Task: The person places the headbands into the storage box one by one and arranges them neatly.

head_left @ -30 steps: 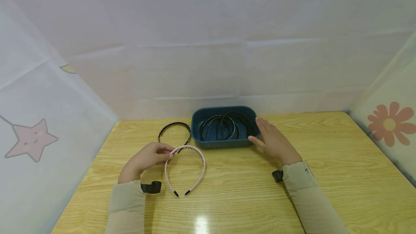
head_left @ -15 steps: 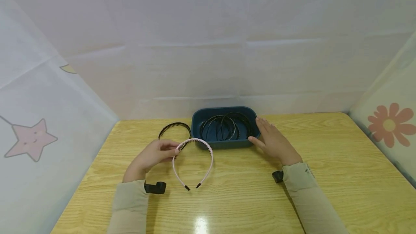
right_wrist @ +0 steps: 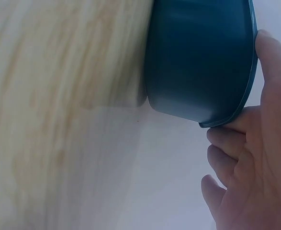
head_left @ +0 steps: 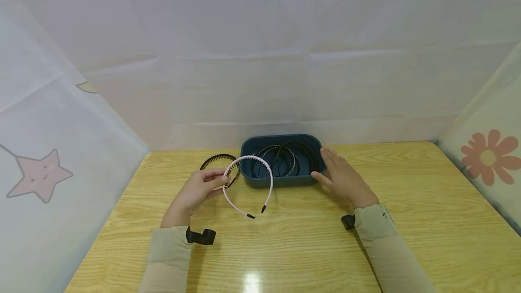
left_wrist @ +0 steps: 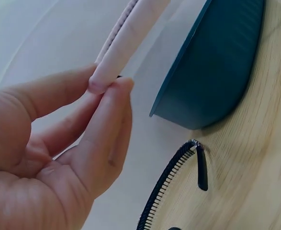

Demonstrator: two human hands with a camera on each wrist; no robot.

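Observation:
My left hand pinches a pale pink headband between thumb and fingertips at one side of its arc. The headband is raised, its black-tipped ends hanging down toward the right, and its upper arc overlaps the left end of a dark blue bin. In the left wrist view the pink band looks wrapped in smooth material with a toothed inner edge. My right hand rests at the bin's right end, fingers extended along the rim and thumb at the front corner. Several dark headbands lie inside the bin.
A black toothed headband lies on the wooden table just left of the bin, partly behind my left hand. Behind the table's far edge hangs a pale cloth backdrop.
My left hand has moved right and away from me, lifting the pink headband from over the table up to the bin's left end. My right hand stays at the bin.

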